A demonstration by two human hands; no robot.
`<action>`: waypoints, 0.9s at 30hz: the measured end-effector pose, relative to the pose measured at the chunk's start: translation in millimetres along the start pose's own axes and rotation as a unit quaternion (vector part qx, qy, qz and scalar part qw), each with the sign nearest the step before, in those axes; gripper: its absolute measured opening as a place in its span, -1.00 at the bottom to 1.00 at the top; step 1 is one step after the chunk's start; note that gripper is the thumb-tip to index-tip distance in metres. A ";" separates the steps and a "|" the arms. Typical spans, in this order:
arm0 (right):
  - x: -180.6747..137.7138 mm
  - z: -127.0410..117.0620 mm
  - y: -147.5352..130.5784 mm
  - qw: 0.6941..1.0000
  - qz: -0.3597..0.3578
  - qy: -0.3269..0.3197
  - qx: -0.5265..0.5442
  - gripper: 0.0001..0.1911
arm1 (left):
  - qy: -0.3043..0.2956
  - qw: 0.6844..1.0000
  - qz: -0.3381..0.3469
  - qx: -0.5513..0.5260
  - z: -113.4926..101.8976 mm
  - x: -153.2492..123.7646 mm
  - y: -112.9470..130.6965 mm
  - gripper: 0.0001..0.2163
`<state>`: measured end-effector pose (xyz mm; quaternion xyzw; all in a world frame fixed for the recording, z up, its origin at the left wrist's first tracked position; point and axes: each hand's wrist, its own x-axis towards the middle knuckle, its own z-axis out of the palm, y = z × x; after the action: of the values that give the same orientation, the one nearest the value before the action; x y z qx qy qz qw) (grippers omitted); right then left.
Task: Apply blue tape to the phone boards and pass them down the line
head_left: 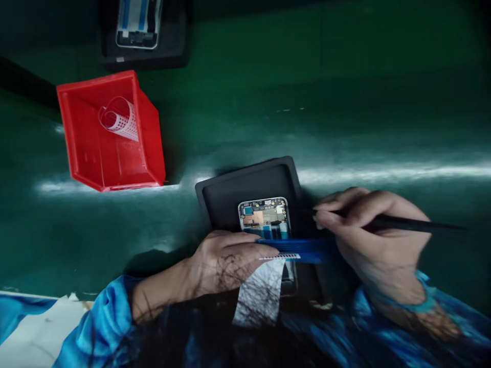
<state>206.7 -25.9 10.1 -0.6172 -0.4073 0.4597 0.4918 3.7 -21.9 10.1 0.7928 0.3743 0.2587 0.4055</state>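
the left hand [226, 260] lies over the lower part of the opened phone [264, 217], fingers drawn close together and reaching to the left end of a blue strip [303, 248]. whether they pinch the strip or only press on it cannot be told. the right hand [372, 240] is closed around a thin black tool [414, 224], held like a pen with its tip pointing toward the phone. the lower fingers of this hand meet the right end of the blue strip. the strip runs crosswise over the phone, between the two hands. a white film [261, 294] hangs down from under it, toward the person.

the phone sits in a black tray [245, 186] on the green table [345, 102], its circuit parts showing at the top. to the left, well apart, stands a red bin [115, 158] with a curled perforated white sheet [120, 118] inside. at the far edge a second black tray [172, 46] holds another phone [138, 23].
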 end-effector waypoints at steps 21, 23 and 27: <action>1.9 1.5 4.4 0.998 -0.002 -0.018 -0.052 -0.75 | -0.026 0.999 -0.026 0.003 -6.2 5.7 3.4 -0.78; 2.7 2.3 3.6 0.998 0.001 -0.017 -0.053 -0.76 | -0.027 0.999 -0.018 0.008 -6.8 5.2 2.9 -0.78; 3.3 1.7 3.7 0.999 0.000 -0.017 -0.047 -0.76 | -0.028 0.999 -0.005 0.019 -7.4 5.0 2.0 -0.80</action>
<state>206.0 -23.0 5.8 -0.6318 -0.4368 0.4509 0.4547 2.2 -15.3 16.3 0.8055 0.3715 0.2274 0.4018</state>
